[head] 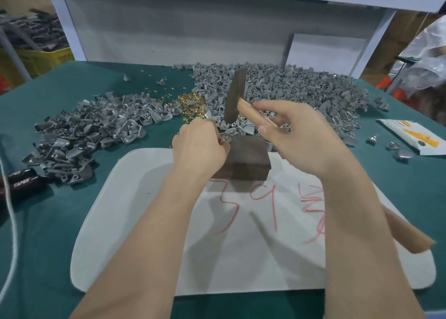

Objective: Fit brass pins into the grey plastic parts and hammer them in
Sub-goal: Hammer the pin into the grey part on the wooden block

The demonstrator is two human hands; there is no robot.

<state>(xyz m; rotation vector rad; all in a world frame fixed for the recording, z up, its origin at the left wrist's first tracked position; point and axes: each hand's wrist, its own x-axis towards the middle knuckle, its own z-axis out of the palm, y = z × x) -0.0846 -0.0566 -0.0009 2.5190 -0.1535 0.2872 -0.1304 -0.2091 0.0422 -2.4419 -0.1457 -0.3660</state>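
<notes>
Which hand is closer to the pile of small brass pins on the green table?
Left. The left hand sits just in front of the pile of small brass pins, at the dark block. The right hand is farther right, gripping the wooden-handled hammer.

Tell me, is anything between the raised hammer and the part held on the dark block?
Nothing visible. The hammer, in the right hand, is raised above the block. The left hand holds the part at the block's top left edge, close under the strike path.

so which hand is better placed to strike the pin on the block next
Right. The right hand already grips the hammer, raised above the dark block, while the left hand is busy steadying the small part at the block's far edge.
</notes>
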